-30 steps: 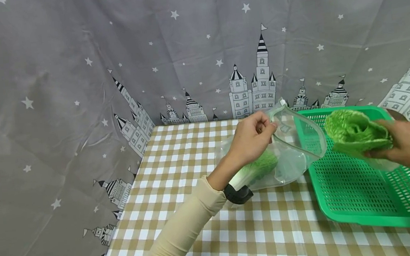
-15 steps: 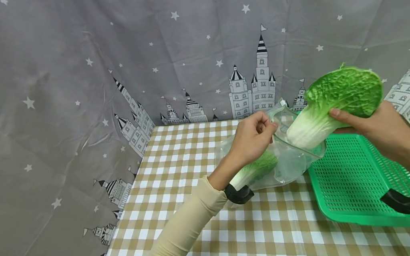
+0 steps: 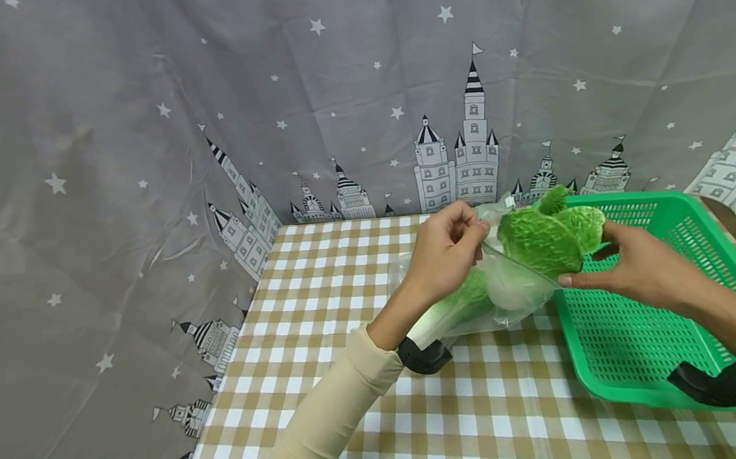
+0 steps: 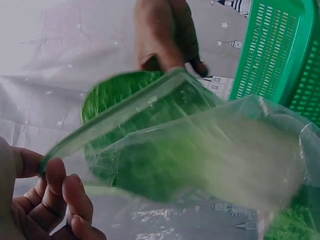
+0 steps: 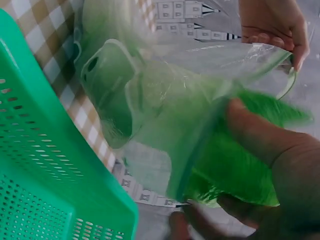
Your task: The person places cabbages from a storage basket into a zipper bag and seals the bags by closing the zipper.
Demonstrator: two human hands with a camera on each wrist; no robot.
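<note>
My left hand [image 3: 446, 248] pinches the rim of a clear zip bag [image 4: 130, 107] between thumb and fingers. A napa cabbage [image 3: 540, 241], white base first, sits partly inside the bag's mouth with its green leafy top sticking out. Another napa cabbage [image 3: 455, 305] lies deeper in the bag, partly behind my left wrist. My right hand [image 3: 649, 261] is at the bag's mouth, its thumb [image 5: 245, 117] on the zip edge and its other fingers curled beside the leafy top. The inserted cabbage's white base shows hazily through the plastic in the left wrist view.
A green perforated basket [image 3: 577, 371] stands right of the bag, under my right forearm. Both rest on a table with a brown-and-white checked cloth [image 3: 345, 274]. A grey curtain [image 3: 342, 66] printed with castles and stars hangs behind.
My right hand has lifted a cabbage from over the basket, turned it base first and slid it left into the bag. Its thumb has shifted to the bag's rim. My left hand keeps its pinch.
</note>
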